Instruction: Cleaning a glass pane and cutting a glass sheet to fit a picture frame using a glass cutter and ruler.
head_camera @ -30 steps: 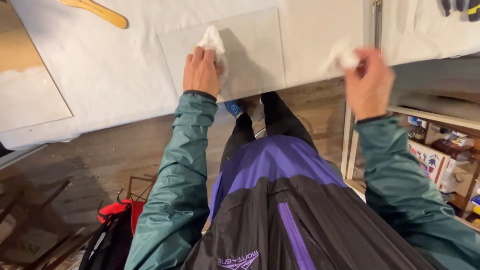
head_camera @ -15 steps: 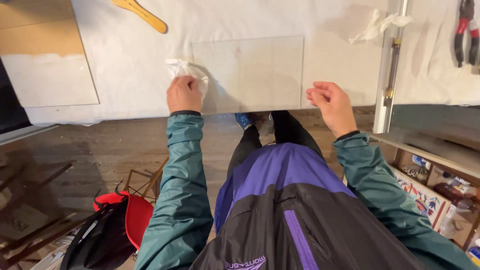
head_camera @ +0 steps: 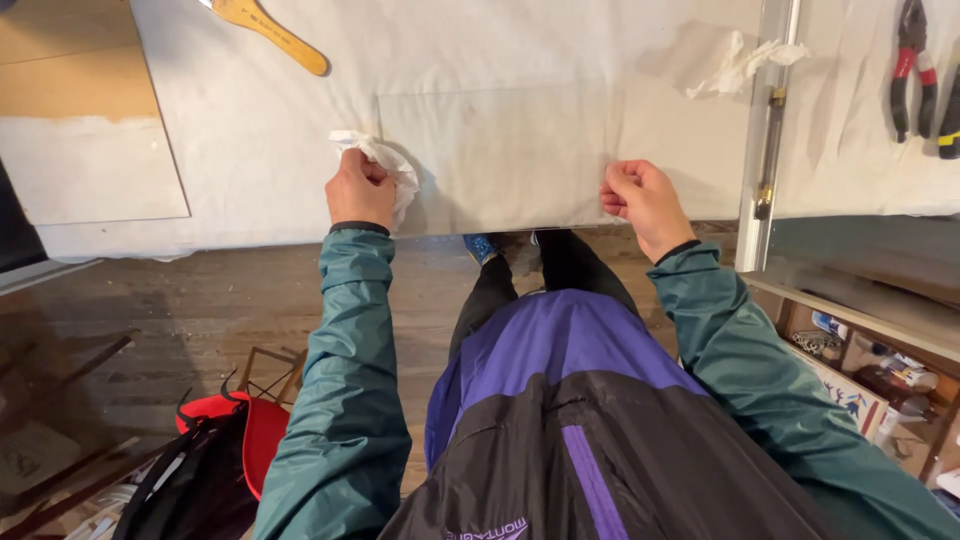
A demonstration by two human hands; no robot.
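A clear rectangular pane lies flat on the white-covered table, reaching its near edge. My left hand is closed around a crumpled white tissue at the pane's left near corner. My right hand pinches the pane's near right edge at the table's rim. A second crumpled white tissue lies on the table beyond the pane's right side, untouched.
A wooden-handled tool lies at the back left. A brown and white board rests at the left. A metal bar runs along the right, with pliers beyond it. A red and black bag sits on the wooden floor.
The right hand let go of its tissue, which now lies on the table, and came down to grip the pane's near edge. The left hand with its tissue slid to the pane's left corner.
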